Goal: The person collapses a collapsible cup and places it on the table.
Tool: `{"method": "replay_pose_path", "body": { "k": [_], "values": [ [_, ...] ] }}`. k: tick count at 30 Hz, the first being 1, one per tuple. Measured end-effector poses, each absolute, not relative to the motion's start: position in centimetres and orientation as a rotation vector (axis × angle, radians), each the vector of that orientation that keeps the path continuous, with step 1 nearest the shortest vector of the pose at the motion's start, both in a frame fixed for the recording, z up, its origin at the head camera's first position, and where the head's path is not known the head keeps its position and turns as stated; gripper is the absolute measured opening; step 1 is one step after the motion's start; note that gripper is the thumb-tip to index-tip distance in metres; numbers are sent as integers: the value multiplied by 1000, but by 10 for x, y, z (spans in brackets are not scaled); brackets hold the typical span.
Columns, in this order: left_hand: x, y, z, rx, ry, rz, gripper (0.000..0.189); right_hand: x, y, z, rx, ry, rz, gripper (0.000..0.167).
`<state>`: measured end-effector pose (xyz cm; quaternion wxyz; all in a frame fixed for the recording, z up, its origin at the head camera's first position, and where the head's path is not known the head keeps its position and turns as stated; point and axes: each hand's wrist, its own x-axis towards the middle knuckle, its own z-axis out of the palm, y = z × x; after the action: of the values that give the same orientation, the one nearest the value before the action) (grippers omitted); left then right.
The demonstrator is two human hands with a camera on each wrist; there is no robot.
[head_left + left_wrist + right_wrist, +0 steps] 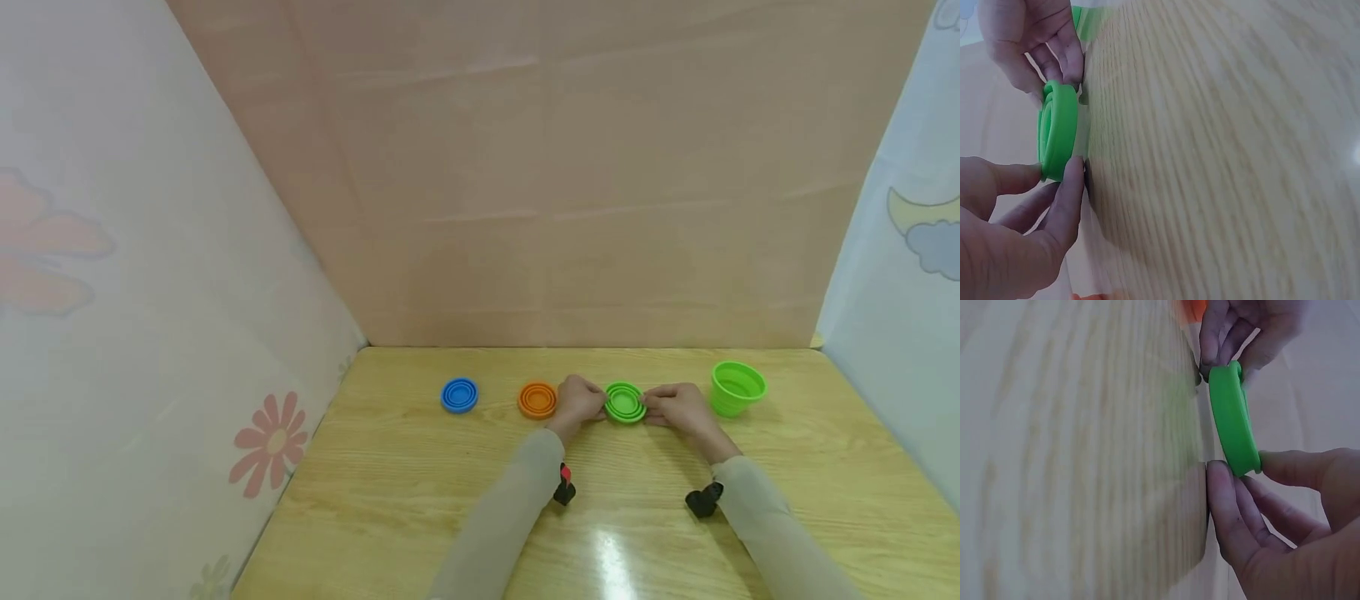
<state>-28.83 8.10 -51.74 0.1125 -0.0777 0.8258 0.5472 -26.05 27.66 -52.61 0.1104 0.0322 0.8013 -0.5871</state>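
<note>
While left hand (578, 400) pinches one edge of flattened green cup (624, 402), right hand (681, 408) pinches opposite edge; each hand closed to cup's thickness, thumb above, fingertips underneath. Cup sits between hands, just above desk (390, 500) (nested rings showing inside). Flattened orange cup (537, 401) just beside left hand, flattened blue cup (459, 396) farther left. Taller green cup (738, 388) stands upright on desk, just right of right hand.
</note>
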Motion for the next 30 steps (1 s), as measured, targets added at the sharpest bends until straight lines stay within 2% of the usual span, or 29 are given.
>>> {"method": "replay_pose_path", "body": {
  "k": [8,16,26,30],
  "values": [
    [-290,93,-517,-253,2562,1434,11,-257,277,-518,118,2529,-1589,44],
    [-288,96,-523,-208,2628,1364,32,-258,279,-522,118,2638,-1473,41],
    [-284,93,-521,-193,2631,1395,13,-257,276,-519,96,2795,-1271,37],
    [-284,92,-522,-212,2607,1416,16,-252,274,-516,61,2811,-1225,39]
  ]
}}
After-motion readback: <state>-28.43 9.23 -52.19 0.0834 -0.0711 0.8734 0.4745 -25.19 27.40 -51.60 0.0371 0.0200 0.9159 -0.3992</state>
